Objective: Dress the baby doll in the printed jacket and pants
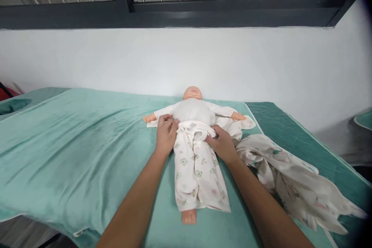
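A baby doll (194, 110) lies on its back in a white top, arms stretched out to both sides. Printed white baby trousers (200, 170) cover its lower body, and one bare foot (188, 217) sticks out below a cuff. With thumb and fingers, my right hand (223, 145) grips the trousers' waistband, which is bunched up on that side. On the other side, my left hand (166, 135) is closed with bent fingers at the waistband's edge. A printed white garment (228, 124) is partly under the doll near its right-side arm in view.
A crumpled printed cloth (293, 178) lies right of my right forearm. A light green sheet (87, 143) covers the bed, with a darker green cover (290, 131) at the right. A white wall (174, 58) and a dark window frame (203, 15) stand behind.
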